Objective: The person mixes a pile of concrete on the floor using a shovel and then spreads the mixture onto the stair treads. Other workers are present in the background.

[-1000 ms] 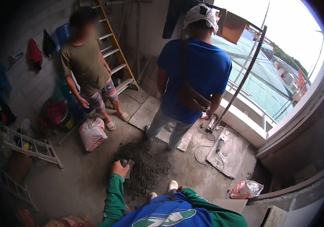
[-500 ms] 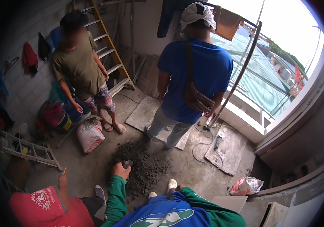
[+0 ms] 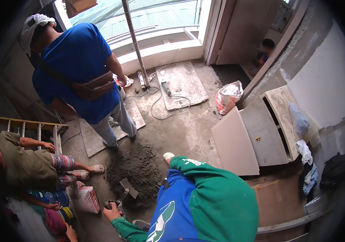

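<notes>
My left hand (image 3: 112,212) is closed around the handle of a trowel (image 3: 129,188). The trowel's flat grey blade lies over the near left side of a heap of dark wet mortar (image 3: 140,167) on the floor. My left arm, in a green sleeve, comes in from the lower edge. On the right, my green sleeve (image 3: 225,197) bends forward along my body, its far end close to a pale shoe (image 3: 168,155); the right hand itself does not show.
A person in a blue shirt (image 3: 75,72) stands beyond the heap; another in olive (image 3: 27,161) is at left, near a cement bag (image 3: 87,198). An angle grinder (image 3: 166,87) with its cable lies on a board (image 3: 184,86). Panels (image 3: 235,141) lean at right, near a white-red sack (image 3: 229,97).
The view has swung to the right, bringing the panels and doorway further in. My left hand has drawn back towards me, and the trowel's blade now shows flat over the mortar.
</notes>
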`<state>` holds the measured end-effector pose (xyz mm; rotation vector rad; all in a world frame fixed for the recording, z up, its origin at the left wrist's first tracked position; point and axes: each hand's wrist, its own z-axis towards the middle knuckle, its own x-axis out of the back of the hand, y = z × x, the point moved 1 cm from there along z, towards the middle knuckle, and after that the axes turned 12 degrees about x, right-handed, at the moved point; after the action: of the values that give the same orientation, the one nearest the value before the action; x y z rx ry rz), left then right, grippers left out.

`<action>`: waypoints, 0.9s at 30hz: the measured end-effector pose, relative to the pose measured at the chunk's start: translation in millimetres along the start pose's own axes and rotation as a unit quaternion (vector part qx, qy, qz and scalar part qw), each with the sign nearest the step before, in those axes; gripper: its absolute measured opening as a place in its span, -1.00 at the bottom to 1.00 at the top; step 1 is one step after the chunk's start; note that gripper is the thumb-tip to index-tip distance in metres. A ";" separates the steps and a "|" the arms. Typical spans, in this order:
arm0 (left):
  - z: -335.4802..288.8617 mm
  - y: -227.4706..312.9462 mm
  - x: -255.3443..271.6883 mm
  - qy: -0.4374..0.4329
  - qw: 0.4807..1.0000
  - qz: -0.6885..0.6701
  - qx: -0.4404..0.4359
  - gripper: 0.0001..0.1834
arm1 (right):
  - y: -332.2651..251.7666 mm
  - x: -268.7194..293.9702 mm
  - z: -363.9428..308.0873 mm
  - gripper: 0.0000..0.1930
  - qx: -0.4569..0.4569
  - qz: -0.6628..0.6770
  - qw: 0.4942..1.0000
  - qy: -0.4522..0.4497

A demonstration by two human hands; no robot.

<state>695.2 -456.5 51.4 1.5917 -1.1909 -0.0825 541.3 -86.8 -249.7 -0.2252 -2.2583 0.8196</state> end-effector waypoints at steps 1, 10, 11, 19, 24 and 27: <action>-0.9 -1.2 1.4 0.007 1.000 -0.001 0.007 -0.81 | 2.5 -1.2 -4.9 -0.61 -0.007 0.006 1.000 0.003; -8.4 4.0 -11.2 -0.004 1.000 -0.004 0.001 -0.78 | 15.5 25.8 -39.4 -0.67 -0.095 0.068 0.991 0.060; -9.3 5.6 -16.3 0.004 1.000 0.011 0.012 -0.77 | 11.2 36.8 -44.0 -0.69 -0.114 0.065 0.989 0.065; -8.6 24.6 -80.1 0.016 0.997 0.053 0.047 -0.70 | 34.6 129.0 -58.5 -0.62 -0.082 -0.022 0.996 -0.011; -2.8 57.2 -135.0 0.078 0.991 0.106 0.037 -0.67 | 117.5 146.1 -0.3 -0.69 -0.082 0.004 0.997 -0.001; -19.3 58.3 -162.4 0.103 0.982 0.123 0.098 -0.70 | 157.1 168.7 39.7 -0.69 -0.095 0.032 0.992 -0.080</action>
<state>589.5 -321.8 22.7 1.5660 -1.2513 0.3613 379.5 80.5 -272.4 -0.3318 -2.4944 0.6771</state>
